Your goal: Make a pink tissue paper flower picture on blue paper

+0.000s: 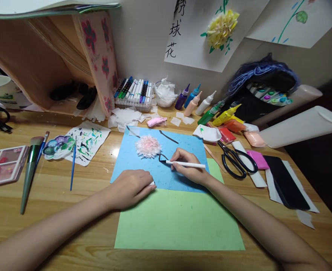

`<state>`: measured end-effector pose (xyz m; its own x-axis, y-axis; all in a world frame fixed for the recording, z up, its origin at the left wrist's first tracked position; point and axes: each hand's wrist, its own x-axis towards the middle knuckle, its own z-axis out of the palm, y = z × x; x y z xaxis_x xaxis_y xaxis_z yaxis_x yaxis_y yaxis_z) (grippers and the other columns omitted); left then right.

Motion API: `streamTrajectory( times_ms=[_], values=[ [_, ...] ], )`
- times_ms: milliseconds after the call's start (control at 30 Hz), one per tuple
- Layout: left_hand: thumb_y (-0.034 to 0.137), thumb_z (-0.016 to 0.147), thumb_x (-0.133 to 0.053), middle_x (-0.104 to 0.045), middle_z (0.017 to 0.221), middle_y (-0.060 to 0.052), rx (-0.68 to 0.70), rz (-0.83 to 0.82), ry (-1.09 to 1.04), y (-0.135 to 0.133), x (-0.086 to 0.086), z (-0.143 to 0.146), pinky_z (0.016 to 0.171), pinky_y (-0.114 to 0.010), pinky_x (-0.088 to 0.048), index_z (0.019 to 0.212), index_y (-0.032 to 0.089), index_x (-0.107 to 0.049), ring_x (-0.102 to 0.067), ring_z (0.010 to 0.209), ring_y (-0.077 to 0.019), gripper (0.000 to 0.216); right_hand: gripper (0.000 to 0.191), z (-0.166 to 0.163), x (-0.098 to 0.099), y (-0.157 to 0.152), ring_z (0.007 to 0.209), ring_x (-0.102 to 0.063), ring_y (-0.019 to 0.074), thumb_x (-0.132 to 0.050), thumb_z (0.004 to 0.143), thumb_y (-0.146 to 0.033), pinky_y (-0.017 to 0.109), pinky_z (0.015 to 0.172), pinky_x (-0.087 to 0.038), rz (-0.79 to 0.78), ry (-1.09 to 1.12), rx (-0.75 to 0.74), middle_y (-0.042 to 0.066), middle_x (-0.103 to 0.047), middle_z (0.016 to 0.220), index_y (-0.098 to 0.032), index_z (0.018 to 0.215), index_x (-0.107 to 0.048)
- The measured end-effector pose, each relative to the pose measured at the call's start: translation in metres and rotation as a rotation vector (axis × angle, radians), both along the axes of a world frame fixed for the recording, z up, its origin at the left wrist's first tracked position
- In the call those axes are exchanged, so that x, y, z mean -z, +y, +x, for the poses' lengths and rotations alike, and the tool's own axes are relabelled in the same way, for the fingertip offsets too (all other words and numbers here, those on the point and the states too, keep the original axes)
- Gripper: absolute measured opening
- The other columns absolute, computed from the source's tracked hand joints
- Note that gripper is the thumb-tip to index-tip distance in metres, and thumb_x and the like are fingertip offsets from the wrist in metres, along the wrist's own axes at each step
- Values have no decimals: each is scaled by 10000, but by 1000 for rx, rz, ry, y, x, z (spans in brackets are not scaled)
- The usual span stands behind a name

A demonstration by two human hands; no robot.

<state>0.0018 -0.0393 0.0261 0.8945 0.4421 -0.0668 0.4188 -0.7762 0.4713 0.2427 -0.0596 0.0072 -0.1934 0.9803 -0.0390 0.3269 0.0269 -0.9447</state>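
Note:
My right hand (188,165) grips a white marker pen (186,164) whose tip rests on a black drawn line just right of a pink tissue-paper flower (148,146). The flower sits on a blue paper sheet (143,165). My left hand (130,188) lies curled on the lower edge of the blue sheet, with a small white object peeking out at its fingertips. A green paper sheet (179,220) lies under and in front of the blue one.
Black scissors (235,160) lie to the right beside pink, white and black paper strips. Paint bottles (195,101), a marker box (134,92) and crumpled tissue line the back. Brushes (30,165), a palette (58,146) and a paint tray sit left.

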Motion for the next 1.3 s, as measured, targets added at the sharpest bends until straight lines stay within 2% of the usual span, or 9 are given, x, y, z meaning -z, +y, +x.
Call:
streamTrajectory(
  times_ms=[167, 333, 467, 633, 800, 933, 1067, 1300],
  values=[
    [374, 955, -231, -564, 739, -11, -5, 9, 13, 0, 0, 0, 605, -267, -322, 777, 189, -507, -486, 678, -138, 376, 63, 1, 1, 1, 688, -564, 141, -555, 791, -227, 261, 641, -429, 21, 51, 47, 9, -618, 718, -191, 798, -504],
    [367, 953, -243, -562, 741, -12, -7, 5, 4, 0, 0, 0, 608, -265, -329, 784, 191, -514, -488, 683, -139, 365, 99, 0, -2, 1, 618, -547, 131, -575, 775, -238, 245, 576, -413, -6, 58, -4, 1, -609, 671, -189, 747, -494],
    [361, 954, -244, -566, 748, -11, 0, 16, 0, 0, 1, 0, 606, -268, -317, 780, 190, -503, -487, 681, -138, 356, 65, 1, -4, 1, 689, -570, 140, -560, 797, -229, 256, 636, -428, 10, 34, 25, 13, -632, 720, -188, 787, -511],
    [362, 956, -240, -566, 753, -12, 8, 31, 10, 0, 1, 0, 606, -267, -307, 776, 189, -488, -488, 687, -140, 351, 96, 2, -2, 2, 611, -548, 125, -574, 781, -230, 239, 575, -408, -15, 82, -23, -3, -610, 661, -188, 748, -494],
    [360, 957, -234, -571, 757, -11, 13, 46, 26, 0, 0, 0, 604, -265, -312, 778, 187, -487, -491, 683, -139, 355, 71, 2, -2, 3, 681, -579, 133, -567, 792, -222, 250, 636, -431, -19, 81, -10, 9, -632, 712, -184, 786, -506],
    [361, 958, -227, -575, 762, -15, 11, 55, 37, 0, 0, 0, 605, -266, -311, 780, 186, -491, -493, 687, -137, 363, 89, 1, -3, 3, 620, -559, 125, -574, 777, -224, 238, 585, -415, -24, 92, -28, -4, -615, 660, -185, 755, -496],
    [364, 957, -230, -575, 762, -12, 10, 59, 33, 0, 1, 0, 602, -266, -312, 781, 185, -495, -494, 686, -136, 365, 65, 2, -4, 2, 673, -576, 131, -564, 785, -214, 245, 627, -426, -25, 71, -14, 8, -634, 705, -182, 786, -507],
    [357, 955, -238, -576, 755, -10, 13, 62, 19, 0, 0, 0, 598, -269, -313, 775, 185, -495, -492, 676, -136, 358, 82, 4, -4, 3, 632, -559, 125, -568, 776, -218, 238, 596, -413, -20, 105, -16, -1, -618, 664, -183, 764, -495]
  ],
)
